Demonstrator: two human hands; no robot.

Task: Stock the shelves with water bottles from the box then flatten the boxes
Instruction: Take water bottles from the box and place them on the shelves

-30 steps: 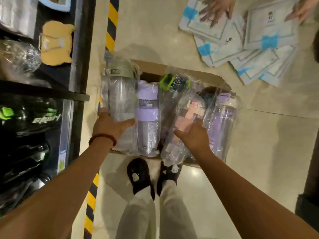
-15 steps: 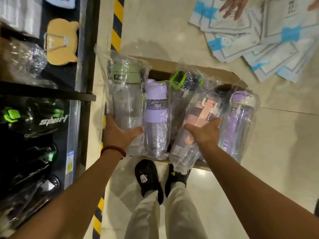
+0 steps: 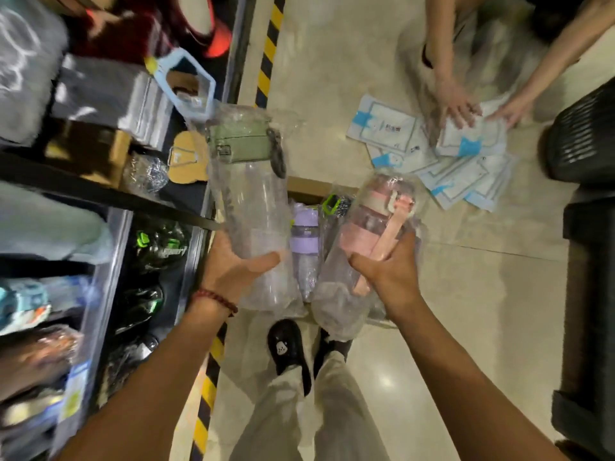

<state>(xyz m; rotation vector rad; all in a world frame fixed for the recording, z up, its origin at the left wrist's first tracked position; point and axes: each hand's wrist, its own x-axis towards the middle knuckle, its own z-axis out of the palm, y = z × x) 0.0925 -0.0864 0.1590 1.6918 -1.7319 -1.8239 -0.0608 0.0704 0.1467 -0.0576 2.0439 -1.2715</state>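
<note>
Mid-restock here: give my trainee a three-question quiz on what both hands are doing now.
1. True or false: the left hand holds the green-lidded bottle.
2. The right hand grips which bottle? A purple-lidded, B pink bottle, C black
3. Fill in: the purple-lidded bottle remains in the cardboard ____.

Key: 1 true; 2 B; 3 box

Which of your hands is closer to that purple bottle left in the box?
Left. The left hand is just beside the purple bottle; the right hand is further off.
</note>
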